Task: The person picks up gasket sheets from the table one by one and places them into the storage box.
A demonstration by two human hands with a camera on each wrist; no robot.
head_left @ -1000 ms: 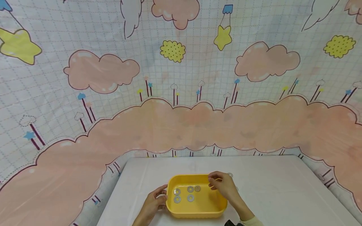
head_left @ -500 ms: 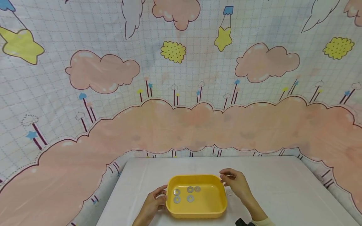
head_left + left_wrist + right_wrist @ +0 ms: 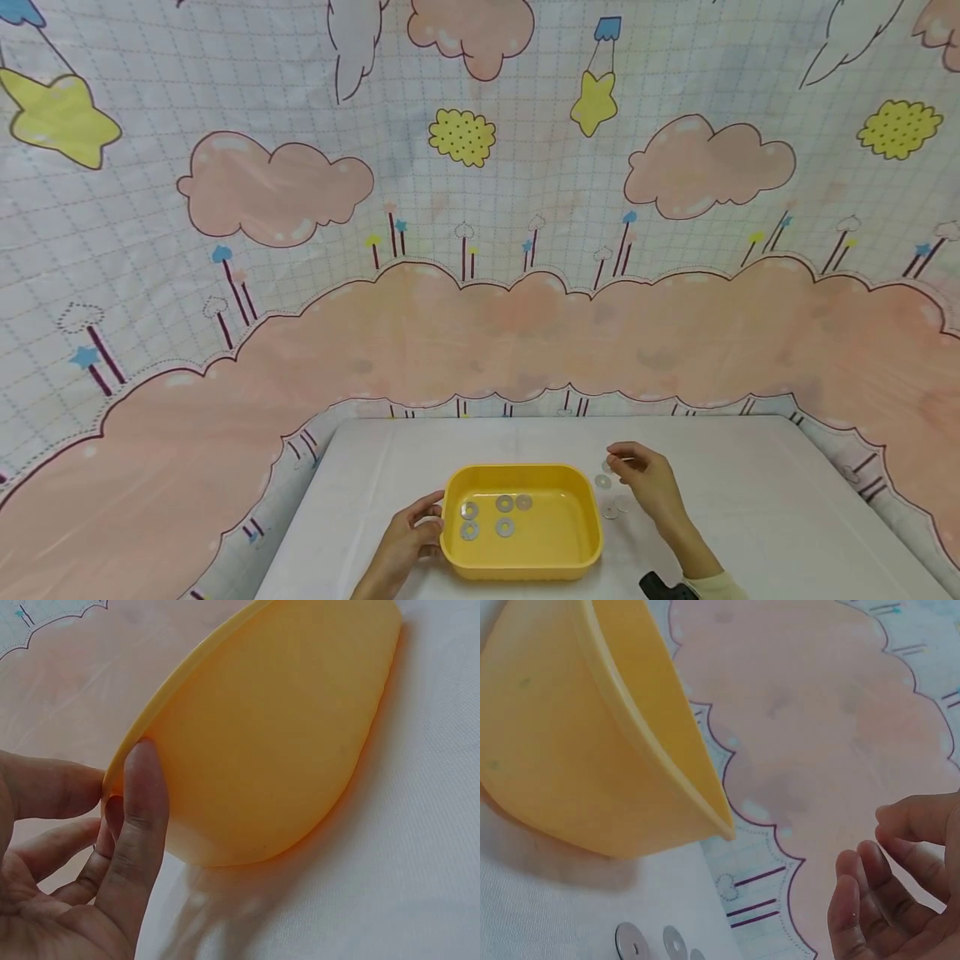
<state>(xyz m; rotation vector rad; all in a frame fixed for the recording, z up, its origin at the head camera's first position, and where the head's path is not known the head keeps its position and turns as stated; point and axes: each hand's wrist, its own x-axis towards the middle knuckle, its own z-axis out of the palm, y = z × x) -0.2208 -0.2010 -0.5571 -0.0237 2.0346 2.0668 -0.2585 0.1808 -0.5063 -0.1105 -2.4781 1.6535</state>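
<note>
A shallow yellow plastic tray (image 3: 525,560) sits on the white table. Several flat metal washers, one of them a grey washer (image 3: 505,527), lie on its floor. At the tray's left end my left hand (image 3: 405,533) holds the rim; in the left wrist view the thumb (image 3: 146,787) lies along the outer wall just under it. To the right of the tray, my right hand (image 3: 654,487) hovers over the table, fingers bent loosely and no object visible between them. Several more washers lie close by it, among them a washer (image 3: 602,482) and another washer (image 3: 632,942).
The white tabletop (image 3: 750,500) reaches back to a patterned cloth backdrop (image 3: 480,333) with clouds and stars. A dark device (image 3: 663,587) is on the right wrist by a pale sleeve (image 3: 720,586).
My right hand has moved from over the tray out to the right, uncovering the washers on the table. The left hand and the tray stay where they were.
</note>
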